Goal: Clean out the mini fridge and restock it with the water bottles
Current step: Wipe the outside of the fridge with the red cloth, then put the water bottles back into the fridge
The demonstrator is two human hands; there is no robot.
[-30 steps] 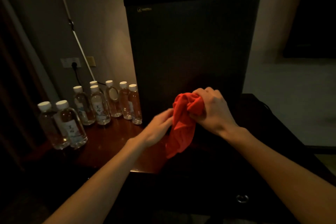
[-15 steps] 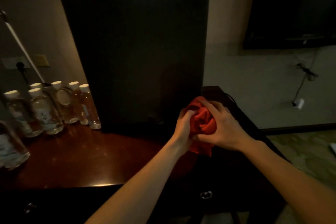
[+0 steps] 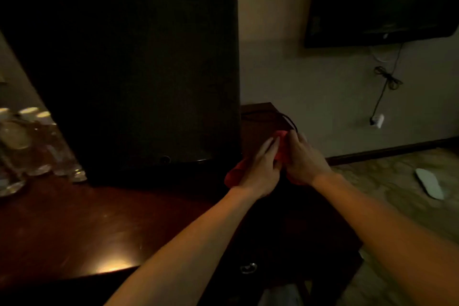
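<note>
The black mini fridge (image 3: pixel 139 69) stands shut on a dark wooden table (image 3: pixel 74 226). A bunched red cloth (image 3: pixel 233 175) lies on the table just right of the fridge's front corner, mostly hidden under my hands. My left hand (image 3: pixel 260 169) lies on it with straight fingers. My right hand (image 3: pixel 301 156) grips the cloth's right part with curled fingers. Several clear water bottles (image 3: pixel 37 141) with white caps stand at the far left, blurred.
A black cable (image 3: pixel 285 117) runs over the table's far right corner. A dark TV (image 3: pixel 382 0) hangs on the wall, with a cord and a plug (image 3: pixel 376 120) below it. A white slipper (image 3: pixel 429 182) lies on the floor. A drawer handle (image 3: pixel 248 268) shows below the table's front edge.
Both hands carried the red cloth rightward, from in front of the fridge door to the table beside it. The view swung right; the left fingers straightened over the cloth.
</note>
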